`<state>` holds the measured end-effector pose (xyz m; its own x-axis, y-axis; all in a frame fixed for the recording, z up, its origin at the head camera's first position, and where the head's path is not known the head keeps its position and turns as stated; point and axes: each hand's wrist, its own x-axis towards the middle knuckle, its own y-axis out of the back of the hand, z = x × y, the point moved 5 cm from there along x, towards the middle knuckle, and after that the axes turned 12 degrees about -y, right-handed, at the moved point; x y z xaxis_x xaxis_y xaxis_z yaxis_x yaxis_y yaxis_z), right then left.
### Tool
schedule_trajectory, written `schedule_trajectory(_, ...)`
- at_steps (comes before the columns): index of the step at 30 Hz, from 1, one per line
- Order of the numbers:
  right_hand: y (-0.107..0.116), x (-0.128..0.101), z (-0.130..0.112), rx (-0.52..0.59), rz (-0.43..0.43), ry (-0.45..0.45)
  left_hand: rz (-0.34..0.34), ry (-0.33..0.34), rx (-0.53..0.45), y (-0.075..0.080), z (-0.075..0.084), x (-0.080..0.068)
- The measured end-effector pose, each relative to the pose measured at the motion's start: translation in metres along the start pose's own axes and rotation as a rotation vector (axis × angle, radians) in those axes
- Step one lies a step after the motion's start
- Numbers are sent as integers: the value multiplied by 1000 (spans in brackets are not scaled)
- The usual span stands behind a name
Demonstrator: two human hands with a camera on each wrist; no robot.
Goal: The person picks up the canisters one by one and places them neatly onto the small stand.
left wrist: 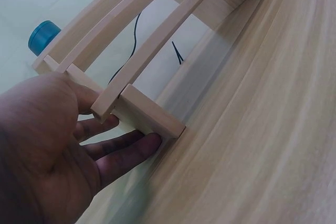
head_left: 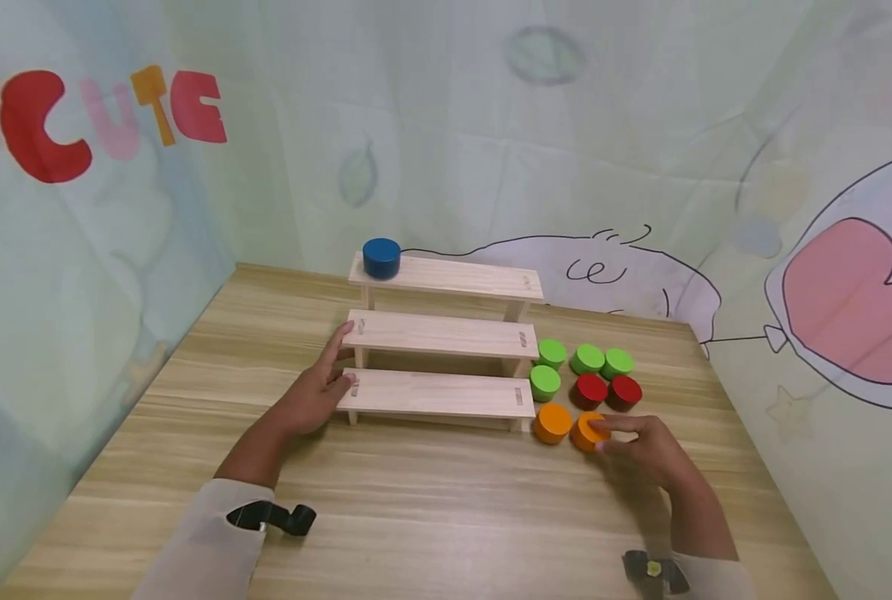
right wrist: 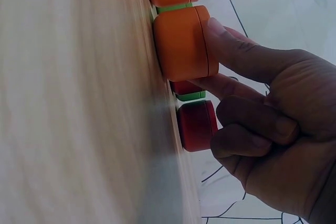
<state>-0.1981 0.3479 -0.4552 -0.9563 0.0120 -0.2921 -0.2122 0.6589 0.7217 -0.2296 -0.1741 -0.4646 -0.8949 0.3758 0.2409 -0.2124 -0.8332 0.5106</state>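
A three-step wooden rack (head_left: 438, 333) stands on the table. At its left end my left hand (head_left: 314, 396) grips it, thumb over the lowest step; in the left wrist view the other fingers (left wrist: 128, 156) lie along its side support. My right hand (head_left: 648, 450) pinches an orange jar (head_left: 590, 432) between thumb and fingers. In the right wrist view this jar (right wrist: 181, 44) is round, with a seam near its top, close to the tabletop; whether it touches is unclear. A second orange jar (head_left: 552, 423) sits just left of it. One blue jar (head_left: 382, 258) rests on the top step's left end.
Behind the orange jars are two red jars (head_left: 589, 391) and several green jars (head_left: 588, 359), some right beside the rack's right end. The wooden table (head_left: 446, 517) meets printed cloth walls (head_left: 446, 125) at the back and on both sides.
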Motion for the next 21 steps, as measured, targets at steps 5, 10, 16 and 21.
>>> schedule_trajectory(5, -3, 0, 1, -14, 9, -14, -3, -3, -4, 0, 2, 0)
schedule_trajectory(10, -1, -2, 0, -33, 27, 14, -4, -12, -6, 0, 2, 2)
schedule_trajectory(16, 0, -2, 2, -29, 42, 35, 1, -30, -8, 0, -2, 2)
schedule_trajectory(21, 2, -1, 1, -21, 63, 43, 7, -24, -9, 0, -2, 0)
